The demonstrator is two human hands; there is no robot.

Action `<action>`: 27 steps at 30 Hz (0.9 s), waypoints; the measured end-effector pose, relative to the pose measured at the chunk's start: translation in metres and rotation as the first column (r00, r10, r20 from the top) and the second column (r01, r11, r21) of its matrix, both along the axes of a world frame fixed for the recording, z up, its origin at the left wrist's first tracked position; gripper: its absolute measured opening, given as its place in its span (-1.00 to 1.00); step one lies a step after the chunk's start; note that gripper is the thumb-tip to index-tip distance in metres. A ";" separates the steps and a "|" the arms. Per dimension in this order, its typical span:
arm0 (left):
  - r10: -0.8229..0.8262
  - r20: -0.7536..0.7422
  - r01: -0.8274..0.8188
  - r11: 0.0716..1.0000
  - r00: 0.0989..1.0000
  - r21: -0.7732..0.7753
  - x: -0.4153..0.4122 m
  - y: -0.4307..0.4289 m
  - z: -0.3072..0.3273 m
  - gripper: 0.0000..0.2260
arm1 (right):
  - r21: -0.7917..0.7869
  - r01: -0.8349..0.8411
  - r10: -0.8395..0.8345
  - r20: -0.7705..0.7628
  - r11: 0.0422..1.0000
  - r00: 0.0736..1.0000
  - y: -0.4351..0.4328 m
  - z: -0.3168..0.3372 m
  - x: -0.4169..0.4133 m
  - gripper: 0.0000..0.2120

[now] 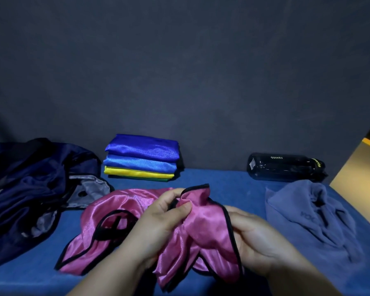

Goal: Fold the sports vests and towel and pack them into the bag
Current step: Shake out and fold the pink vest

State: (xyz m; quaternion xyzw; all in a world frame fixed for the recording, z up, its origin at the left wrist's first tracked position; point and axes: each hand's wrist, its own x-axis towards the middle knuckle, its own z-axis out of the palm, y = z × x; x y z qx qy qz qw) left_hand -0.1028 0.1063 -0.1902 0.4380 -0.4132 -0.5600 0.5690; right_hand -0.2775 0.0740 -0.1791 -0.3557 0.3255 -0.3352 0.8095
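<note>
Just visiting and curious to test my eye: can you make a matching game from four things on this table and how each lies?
1 pink vest
2 folded vests
3 bottle
4 towel

A on its side, back right
B crumpled, right
C gripped by left hand and right hand
D stacked, back centre

Pairs: 1-C, 2-D, 3-A, 4-B

Pink vest (201, 223) glossy satin cloth; towel (303, 210) matt; bottle (284, 167) glossy plastic.
</note>
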 end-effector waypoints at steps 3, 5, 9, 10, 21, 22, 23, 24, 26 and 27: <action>0.058 0.307 -0.046 0.998 0.950 -0.045 0.001 -0.002 -0.008 -0.73 | -0.094 0.045 -0.042 0.028 0.995 0.999 -0.001 0.000 0.003 -0.63; 0.096 0.488 -0.072 0.995 0.868 -0.067 -0.001 -0.001 -0.012 -0.64 | -0.117 0.083 -0.084 0.000 0.990 0.996 -0.001 -0.003 0.004 -0.61; 0.250 0.597 -0.166 0.967 0.762 -0.194 -0.011 0.005 -0.010 -0.61 | -0.156 -0.020 0.014 -0.037 0.988 0.999 0.004 -0.005 0.006 -0.50; 0.271 0.610 -0.179 0.961 0.744 -0.209 -0.011 0.006 -0.010 -0.60 | -0.180 -0.054 0.039 -0.082 0.982 0.996 0.004 -0.006 0.005 -0.48; -0.066 0.225 0.076 0.996 0.972 -0.036 0.007 0.001 -0.001 -0.83 | -0.435 -0.166 -0.147 -0.601 0.885 0.785 0.003 0.004 -0.013 -0.46; -0.090 0.222 0.092 0.996 0.971 -0.002 0.006 0.002 0.000 -0.84 | -0.455 -0.178 -0.160 -0.611 0.873 0.775 0.004 0.004 -0.013 -0.48; -0.111 0.252 0.109 0.994 0.961 0.021 0.004 0.002 0.000 -0.77 | -0.474 -0.199 -0.167 -0.624 0.858 0.763 0.005 0.004 -0.012 -0.49; -0.121 0.291 0.111 0.992 0.949 0.051 0.002 0.003 0.000 -0.69 | -0.494 -0.227 -0.178 -0.645 0.840 0.743 0.006 0.003 -0.010 -0.49; -0.123 0.413 0.084 0.990 0.902 0.113 0.000 0.005 -0.002 -0.64 | -0.532 -0.285 -0.205 -0.683 0.798 0.701 0.007 0.000 -0.007 -0.47; -0.134 0.471 0.081 0.988 0.872 0.132 -0.001 0.004 -0.005 -0.69 | -0.542 -0.298 -0.209 -0.686 0.786 0.696 0.006 -0.003 -0.005 -0.45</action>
